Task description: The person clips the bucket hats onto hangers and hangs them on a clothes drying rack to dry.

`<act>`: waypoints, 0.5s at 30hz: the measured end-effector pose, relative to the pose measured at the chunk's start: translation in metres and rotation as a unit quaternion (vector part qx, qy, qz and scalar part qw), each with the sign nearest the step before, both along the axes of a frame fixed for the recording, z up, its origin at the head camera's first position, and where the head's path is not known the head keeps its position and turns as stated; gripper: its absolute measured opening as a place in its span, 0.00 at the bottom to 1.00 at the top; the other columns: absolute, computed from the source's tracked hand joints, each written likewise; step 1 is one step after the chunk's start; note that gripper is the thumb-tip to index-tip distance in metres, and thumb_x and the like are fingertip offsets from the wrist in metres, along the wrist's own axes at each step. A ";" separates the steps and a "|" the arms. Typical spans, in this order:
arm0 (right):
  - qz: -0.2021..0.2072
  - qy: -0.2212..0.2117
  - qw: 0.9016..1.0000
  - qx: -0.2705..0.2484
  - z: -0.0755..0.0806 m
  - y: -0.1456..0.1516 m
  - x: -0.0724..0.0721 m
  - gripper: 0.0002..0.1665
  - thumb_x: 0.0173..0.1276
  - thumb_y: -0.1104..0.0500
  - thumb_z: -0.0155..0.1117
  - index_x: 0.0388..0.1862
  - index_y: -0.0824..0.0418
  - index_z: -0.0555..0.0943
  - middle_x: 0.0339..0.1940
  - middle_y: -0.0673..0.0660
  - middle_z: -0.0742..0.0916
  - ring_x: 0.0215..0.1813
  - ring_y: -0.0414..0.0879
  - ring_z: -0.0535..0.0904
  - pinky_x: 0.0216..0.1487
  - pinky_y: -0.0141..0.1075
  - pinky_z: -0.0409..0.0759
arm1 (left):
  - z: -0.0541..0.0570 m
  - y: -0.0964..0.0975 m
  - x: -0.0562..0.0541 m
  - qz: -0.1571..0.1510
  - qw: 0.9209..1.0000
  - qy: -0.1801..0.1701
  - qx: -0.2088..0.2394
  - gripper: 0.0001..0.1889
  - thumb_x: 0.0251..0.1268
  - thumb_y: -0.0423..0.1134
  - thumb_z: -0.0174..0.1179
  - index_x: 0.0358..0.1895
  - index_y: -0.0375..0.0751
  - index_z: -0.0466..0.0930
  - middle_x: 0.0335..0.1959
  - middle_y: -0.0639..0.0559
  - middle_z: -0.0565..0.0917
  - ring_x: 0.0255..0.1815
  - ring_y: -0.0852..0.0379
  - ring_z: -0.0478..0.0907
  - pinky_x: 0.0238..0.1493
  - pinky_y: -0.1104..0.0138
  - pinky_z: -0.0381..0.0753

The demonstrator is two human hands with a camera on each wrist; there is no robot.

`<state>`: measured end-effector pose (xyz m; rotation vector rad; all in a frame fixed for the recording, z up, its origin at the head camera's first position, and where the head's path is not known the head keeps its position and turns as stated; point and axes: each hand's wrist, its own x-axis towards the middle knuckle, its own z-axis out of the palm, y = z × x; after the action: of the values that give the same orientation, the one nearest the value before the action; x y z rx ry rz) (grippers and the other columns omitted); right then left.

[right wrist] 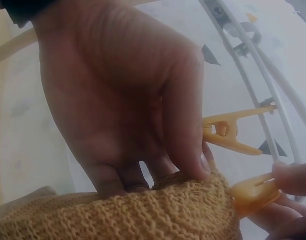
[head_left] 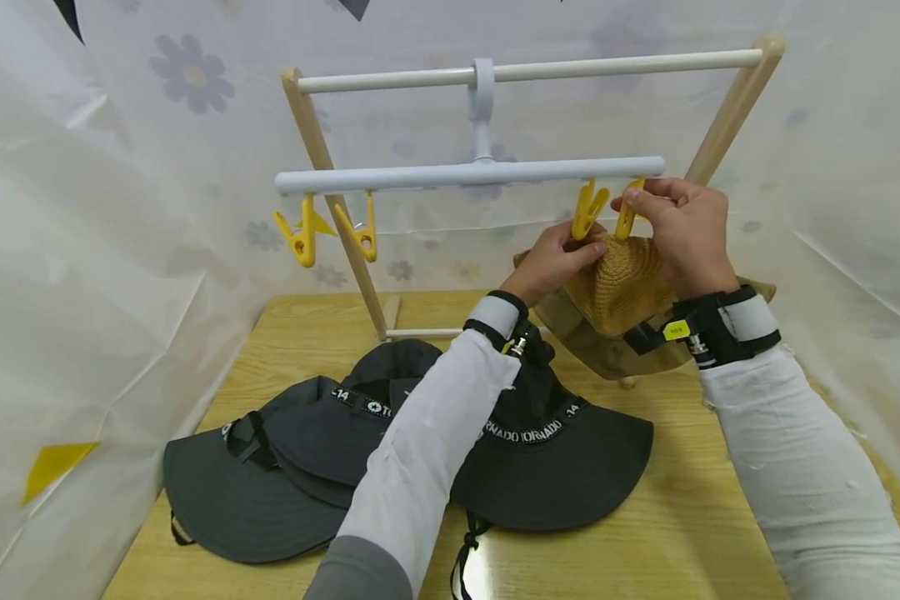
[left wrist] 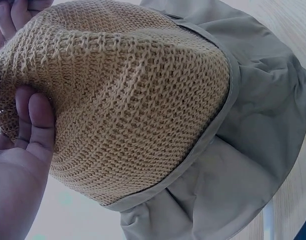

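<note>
A tan sun hat with a knitted crown and a wide khaki cloth brim hangs below the right end of a white clip hanger. My left hand pinches a fold at the top of its crown, fingertips sunk into the knit in the left wrist view. Between thumb and fingers, my right hand grips the outermost yellow clip. That clip's lower end meets the edge of the knit in the right wrist view. Another yellow clip dangles beside my left hand, with no cloth in it.
The hanger hooks over the top bar of a wooden-legged rack. Two more yellow clips hang at its left end. Several black wide-brimmed hats with lettered bands lie on the wooden table under my left forearm. White flowered sheeting surrounds the table.
</note>
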<state>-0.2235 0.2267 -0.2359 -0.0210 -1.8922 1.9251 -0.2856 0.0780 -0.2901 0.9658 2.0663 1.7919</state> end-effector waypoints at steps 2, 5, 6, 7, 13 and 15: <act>-0.002 0.002 1.000 0.009 0.000 0.000 0.000 0.02 0.66 0.58 0.70 0.36 0.54 0.88 0.24 0.43 0.90 0.49 0.38 0.75 0.28 0.35 0.44 | 0.001 0.000 0.000 0.003 1.000 0.005 -0.006 0.16 0.76 0.35 0.52 0.61 0.33 0.73 0.50 0.43 0.79 0.42 0.61 0.76 0.43 0.77 0.76; 0.001 0.004 1.000 0.007 0.000 0.001 -0.001 0.02 0.67 0.59 0.69 0.35 0.54 0.88 0.23 0.43 0.90 0.55 0.40 0.76 0.30 0.34 0.44 | 0.001 0.000 -0.001 0.007 1.000 0.011 -0.014 0.16 0.76 0.35 0.52 0.61 0.34 0.73 0.49 0.43 0.79 0.43 0.61 0.76 0.44 0.77 0.76; 0.000 0.004 1.000 0.011 0.000 0.001 -0.001 0.02 0.67 0.58 0.69 0.35 0.54 0.88 0.22 0.43 0.89 0.57 0.41 0.76 0.31 0.34 0.45 | 0.001 0.000 0.000 0.009 1.000 0.012 -0.011 0.16 0.76 0.35 0.52 0.61 0.34 0.73 0.49 0.43 0.79 0.43 0.61 0.76 0.44 0.77 0.75; 0.000 0.005 1.000 0.015 0.000 0.001 -0.001 0.02 0.67 0.58 0.69 0.35 0.54 0.87 0.22 0.42 0.90 0.51 0.40 0.77 0.30 0.36 0.42 | 0.001 0.000 0.000 0.010 1.000 0.013 -0.007 0.16 0.76 0.35 0.52 0.61 0.33 0.73 0.49 0.42 0.79 0.43 0.60 0.76 0.44 0.77 0.75; -0.009 -0.009 0.999 0.033 0.002 0.002 0.003 0.05 0.66 0.56 0.70 0.38 0.55 0.88 0.23 0.42 0.89 0.37 0.36 0.70 0.26 0.38 0.39 | 0.001 0.002 0.002 0.021 1.000 0.015 0.011 0.16 0.76 0.36 0.53 0.61 0.33 0.74 0.50 0.40 0.80 0.42 0.61 0.76 0.43 0.75 0.75; -0.011 -0.012 0.999 0.037 0.002 0.002 0.003 0.04 0.66 0.56 0.70 0.38 0.54 0.88 0.23 0.41 0.89 0.37 0.36 0.72 0.26 0.39 0.39 | 0.001 0.002 0.002 0.025 1.000 0.012 0.009 0.16 0.76 0.36 0.54 0.61 0.33 0.74 0.50 0.41 0.80 0.43 0.62 0.76 0.44 0.76 0.75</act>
<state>-0.2202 0.2283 -0.2336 -0.0424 -1.9680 1.8475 -0.2837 0.0801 -0.2893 0.9551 2.1093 1.8357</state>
